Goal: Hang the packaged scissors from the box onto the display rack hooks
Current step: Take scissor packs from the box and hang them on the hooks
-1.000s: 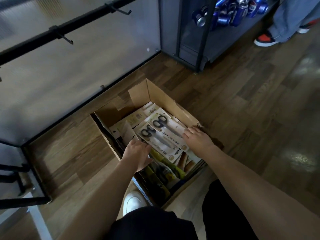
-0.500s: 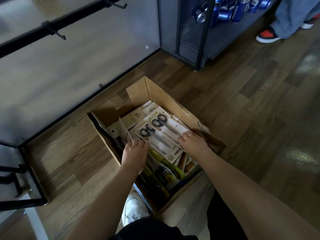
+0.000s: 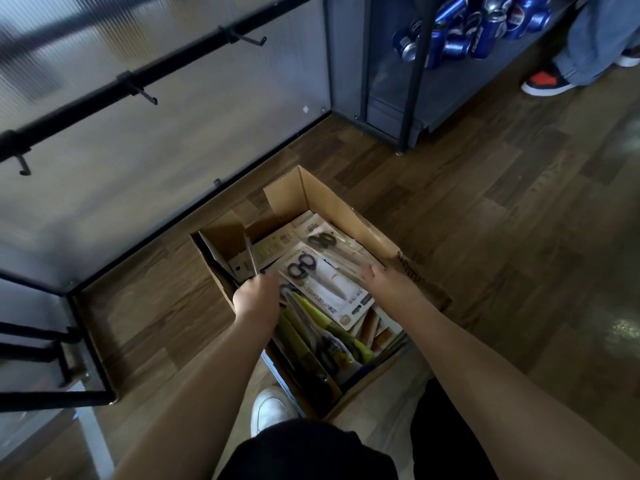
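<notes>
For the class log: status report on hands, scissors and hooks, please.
Left hand and right hand both gripping top scissors pack inside box. Rack hooks bare. Nothing in the way.

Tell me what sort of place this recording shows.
Probably a shop floor or a mock-up of one. A display rack with bare hooks stands against a panel, a shelf beside it holds blue drink cans, and an open cardboard box of packaged scissors sits on the wooden floor.

A shop floor: a black display rack (image 3: 114, 86) with bare hooks (image 3: 249, 39) runs toward ten o'clock, blue drink cans (image 3: 485, 32) crowd a shelf at one o'clock, and an open stock box (image 3: 363, 220) sits on the wood flooring (image 3: 502, 220).
</notes>
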Available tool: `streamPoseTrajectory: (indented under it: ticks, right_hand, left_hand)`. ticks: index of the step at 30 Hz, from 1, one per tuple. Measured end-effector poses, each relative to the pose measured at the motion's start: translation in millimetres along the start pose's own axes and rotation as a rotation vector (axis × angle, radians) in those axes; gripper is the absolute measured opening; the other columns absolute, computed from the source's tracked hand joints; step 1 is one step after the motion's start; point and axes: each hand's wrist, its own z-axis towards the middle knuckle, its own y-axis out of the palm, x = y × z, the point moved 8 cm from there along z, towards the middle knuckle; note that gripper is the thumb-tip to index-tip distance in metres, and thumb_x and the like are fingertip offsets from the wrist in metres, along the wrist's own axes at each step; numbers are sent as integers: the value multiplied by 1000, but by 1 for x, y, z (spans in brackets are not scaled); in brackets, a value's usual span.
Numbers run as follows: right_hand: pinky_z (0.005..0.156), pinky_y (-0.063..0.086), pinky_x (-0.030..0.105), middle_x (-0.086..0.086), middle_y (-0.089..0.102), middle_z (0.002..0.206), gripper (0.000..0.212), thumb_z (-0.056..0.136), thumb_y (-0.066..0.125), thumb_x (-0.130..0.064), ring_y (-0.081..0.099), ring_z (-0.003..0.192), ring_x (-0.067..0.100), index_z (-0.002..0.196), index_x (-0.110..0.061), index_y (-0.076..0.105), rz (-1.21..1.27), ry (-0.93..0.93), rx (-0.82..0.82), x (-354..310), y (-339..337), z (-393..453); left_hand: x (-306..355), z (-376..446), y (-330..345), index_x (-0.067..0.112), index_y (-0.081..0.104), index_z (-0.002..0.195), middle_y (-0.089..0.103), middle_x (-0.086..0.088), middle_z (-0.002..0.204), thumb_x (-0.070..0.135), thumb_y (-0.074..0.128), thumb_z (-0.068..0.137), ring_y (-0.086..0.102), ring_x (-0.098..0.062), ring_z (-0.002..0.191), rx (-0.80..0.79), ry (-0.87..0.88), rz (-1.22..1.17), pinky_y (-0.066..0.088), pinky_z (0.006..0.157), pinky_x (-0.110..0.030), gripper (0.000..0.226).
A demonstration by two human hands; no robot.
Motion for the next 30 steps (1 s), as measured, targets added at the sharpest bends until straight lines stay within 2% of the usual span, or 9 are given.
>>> streamPoseTrajectory:
  ticks: [3, 7, 10, 12, 15, 18, 20, 24, 30]
  right_hand:
    - [83, 46, 30, 15, 47, 132, 49, 92, 47, -1, 57, 110, 25, 138, 2, 28, -18, 36, 85, 1, -38, -7]
    - [83, 45, 33, 16, 44, 136, 65, 95, 39, 2, 53, 112, 29, 150, -7, 5, 130, 37, 109, -6, -90, -24]
    - [73, 48, 30, 8, 55, 95, 75, 93, 41, -2, 53, 79, 19, 152, -27, 2, 217, 12, 161, -13, -131, -33]
    - [72, 52, 28, 5, 52, 86, 75, 92, 43, -2, 53, 72, 16, 151, -31, 7, 227, 2, 143, -17, -153, -43]
    - [74, 46, 25, 10, 59, 106, 53, 94, 43, -4, 61, 91, 21, 144, -17, 30, 227, 12, 84, -27, -192, -58]
    - [77, 49, 27, 11, 61, 108, 32, 97, 40, -8, 63, 97, 23, 129, -9, 45, 226, 43, 68, -33, -246, -71]
    - [78, 50, 27, 12, 62, 108, 28, 98, 40, -10, 64, 97, 24, 124, -7, 48, 235, 46, 59, -36, -282, -82]
    - [76, 52, 29, 13, 65, 107, 31, 93, 51, -10, 65, 96, 25, 124, -9, 47, 286, 3, 54, -37, -351, -111]
    - [79, 54, 35, 16, 62, 112, 48, 91, 52, -6, 63, 100, 29, 136, -6, 35, 266, -58, 79, -36, -460, -151]
  left_hand:
    - [-7, 1, -34, 7, 53, 124, 60, -9, 110, 2, 49, 92, 64, -25, 96, 28, 10, 81, 49, 64, -29, 33]
    - [-14, -15, -88, 6, 50, 122, 46, -8, 119, 1, 54, 88, 62, -25, 99, 106, 110, 95, 50, 71, -30, 34]
    - [-24, -28, -129, 6, 45, 124, 42, -11, 121, -4, 54, 86, 61, -28, 94, 129, 171, -19, 48, 71, -32, 40]
    - [-34, -40, -154, 5, 44, 126, 39, -13, 122, -8, 52, 84, 60, -32, 90, 131, 179, -119, 47, 70, -34, 44]
    - [-47, -61, -194, 8, 43, 130, 39, -13, 124, -11, 50, 81, 58, -36, 90, 134, 210, -236, 47, 71, -39, 53]
    - [-61, -80, -238, 16, 28, 145, 47, -14, 126, -11, 49, 79, 58, -39, 98, 134, 181, -332, 48, 76, -44, 74]
    - [-72, -92, -270, 13, 34, 141, 51, -15, 122, -11, 44, 82, 58, -38, 98, 146, 125, -378, 47, 78, -43, 65]
    - [-84, -123, -337, 3, 53, 117, 53, -16, 117, -6, 46, 89, 57, -31, 96, 166, 56, -347, 45, 75, -33, 30]
    - [-95, -164, -439, 2, 60, 108, 52, -10, 118, 11, 60, 89, 52, -25, 107, 166, 25, -226, 45, 85, -29, 20]
